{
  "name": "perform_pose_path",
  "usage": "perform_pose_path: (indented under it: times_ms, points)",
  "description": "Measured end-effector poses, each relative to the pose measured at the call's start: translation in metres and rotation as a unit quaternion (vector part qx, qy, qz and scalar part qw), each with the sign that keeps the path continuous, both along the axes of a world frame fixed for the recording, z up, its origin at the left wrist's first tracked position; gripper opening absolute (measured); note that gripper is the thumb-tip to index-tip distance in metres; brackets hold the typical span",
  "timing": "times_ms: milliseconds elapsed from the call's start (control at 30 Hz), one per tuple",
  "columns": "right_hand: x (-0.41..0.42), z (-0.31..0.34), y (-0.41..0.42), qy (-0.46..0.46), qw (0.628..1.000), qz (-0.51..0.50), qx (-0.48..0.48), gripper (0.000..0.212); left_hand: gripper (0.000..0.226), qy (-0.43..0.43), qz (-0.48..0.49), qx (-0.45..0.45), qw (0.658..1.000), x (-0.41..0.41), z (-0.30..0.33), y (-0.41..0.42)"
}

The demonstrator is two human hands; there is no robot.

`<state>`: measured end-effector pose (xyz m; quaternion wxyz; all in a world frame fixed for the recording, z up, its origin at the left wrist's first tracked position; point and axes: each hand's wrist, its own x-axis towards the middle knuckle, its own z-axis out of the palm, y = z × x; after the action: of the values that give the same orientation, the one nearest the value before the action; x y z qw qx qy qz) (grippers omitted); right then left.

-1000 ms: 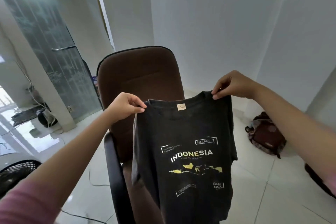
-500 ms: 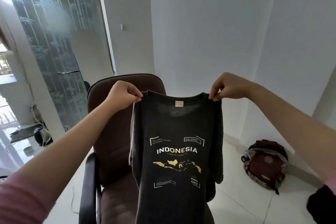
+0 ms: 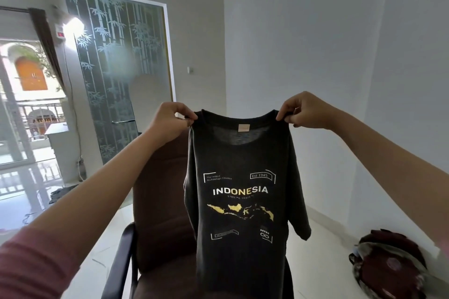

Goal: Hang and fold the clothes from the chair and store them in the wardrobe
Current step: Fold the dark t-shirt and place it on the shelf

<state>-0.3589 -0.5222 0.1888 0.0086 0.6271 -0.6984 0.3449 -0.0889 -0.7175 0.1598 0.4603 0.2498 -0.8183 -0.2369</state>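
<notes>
Daylight enters from the left, through the glass door (image 3: pixel 17 109), where the view outside is blown out and pale. A round white glare spot sits on the frosted bamboo panel (image 3: pixel 116 75) near its upper left, with a softer hazy patch lower down. The glossy floor (image 3: pixel 29 184) mirrors the brightness in streaks. The walls (image 3: pixel 303 43) are evenly lit, cool grey, dimmer toward the right corner. The dark shirt (image 3: pixel 243 201) is backlit and lets light through near its collar. The wide lens bends straight lines at the edges; the sleeve (image 3: pixel 34 264) and the bag (image 3: pixel 393 267) in the lower corners are blurred.
</notes>
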Motion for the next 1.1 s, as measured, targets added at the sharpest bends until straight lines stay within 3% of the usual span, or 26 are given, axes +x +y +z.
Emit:
perform_pose_path:
  times_ms: [133,233,367,567,800,900,1000,1100]
  points:
    - [-0.003,-0.003,-0.005,-0.033,0.997,0.018,-0.061,0.010,0.012,0.023,-0.005,0.002,1.000,-0.002,0.005,0.010]
    - [-0.006,-0.007,-0.010,-0.075,0.993,0.032,-0.084,0.011,0.011,0.030,-0.020,0.013,0.999,-0.001,0.006,0.013]
    - [-0.013,-0.009,-0.012,-0.085,0.996,0.035,-0.016,0.015,0.015,0.006,-0.031,0.030,0.999,0.004,0.004,0.009]
    - [-0.013,-0.021,-0.020,-0.111,0.991,0.064,0.027,0.016,0.022,-0.013,-0.083,0.133,0.988,0.006,-0.002,0.001]
    - [-0.006,-0.038,-0.033,-0.247,0.961,0.101,-0.075,0.014,0.027,-0.012,-0.112,0.154,0.981,0.007,-0.002,-0.010]
    - [-0.004,-0.038,-0.039,-0.160,0.976,0.084,-0.121,0.017,0.029,-0.010,-0.113,0.157,0.981,0.011,-0.004,-0.017]
    - [-0.005,-0.028,-0.041,-0.008,0.997,0.040,-0.066,0.020,0.030,-0.019,-0.117,0.158,0.980,0.016,-0.006,-0.023]
    - [-0.004,-0.020,-0.043,0.061,0.998,0.017,-0.022,0.021,0.031,-0.021,-0.108,0.148,0.983,0.017,-0.008,-0.025]
